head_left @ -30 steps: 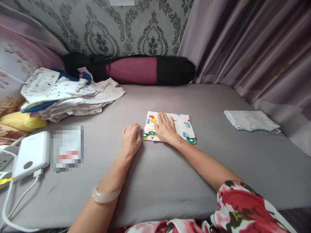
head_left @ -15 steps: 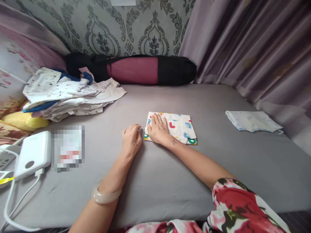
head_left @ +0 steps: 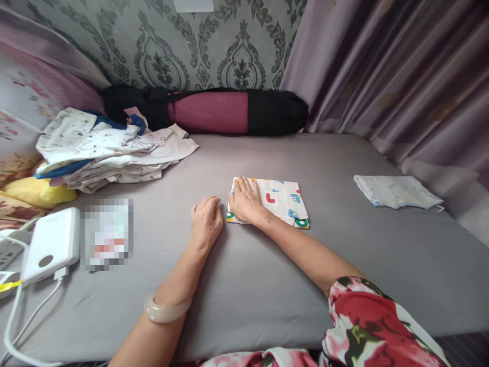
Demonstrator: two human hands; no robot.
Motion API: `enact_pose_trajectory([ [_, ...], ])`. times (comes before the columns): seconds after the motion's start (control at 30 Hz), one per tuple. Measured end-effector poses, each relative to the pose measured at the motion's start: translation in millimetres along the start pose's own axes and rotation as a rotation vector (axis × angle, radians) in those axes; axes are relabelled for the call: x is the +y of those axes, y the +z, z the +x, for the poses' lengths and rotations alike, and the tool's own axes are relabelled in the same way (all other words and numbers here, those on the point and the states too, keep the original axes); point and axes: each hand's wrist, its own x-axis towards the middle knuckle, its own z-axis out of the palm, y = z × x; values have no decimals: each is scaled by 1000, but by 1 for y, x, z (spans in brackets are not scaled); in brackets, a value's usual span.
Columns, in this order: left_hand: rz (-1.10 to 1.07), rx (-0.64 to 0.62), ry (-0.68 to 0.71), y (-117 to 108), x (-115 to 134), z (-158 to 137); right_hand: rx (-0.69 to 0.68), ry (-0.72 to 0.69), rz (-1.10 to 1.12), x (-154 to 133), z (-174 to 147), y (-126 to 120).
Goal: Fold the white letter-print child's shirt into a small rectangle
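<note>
A white cloth with red, blue, green and yellow prints (head_left: 284, 196) lies folded into a flat rectangle on the grey sheet (head_left: 244, 285). My right hand (head_left: 246, 200) rests flat on the left part of this cloth, fingers stretched out and pointing away from me. Just left of the cloth, apart from it, my left hand (head_left: 207, 219) sits on the sheet with its fingers curled in; nothing shows in it. A pale bangle (head_left: 168, 310) circles the left forearm.
To the right lies another folded whitish cloth (head_left: 397, 191). A pile of clothes (head_left: 114, 148) stands at the back left, before a long black and maroon bag (head_left: 210, 112). A white power bank (head_left: 53, 244) with cables and a blurred-out packet (head_left: 109, 234) are at left.
My right hand has slid slightly left across the folded cloth. My left hand and the cloth stay where they were.
</note>
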Motion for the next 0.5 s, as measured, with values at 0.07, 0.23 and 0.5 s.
enact_pose_trajectory([
  [0.07, -5, -3, 1, 0, 0, 0, 8, -12, 7, 0, 5, 3],
  [0.23, -17, 12, -9, -1, 0, 0, 10, -3, 10, 1, 10, 11],
  [0.5, -9, 3, -25, -3, 2, 1, 13, -14, 16, -2, 3, 6],
])
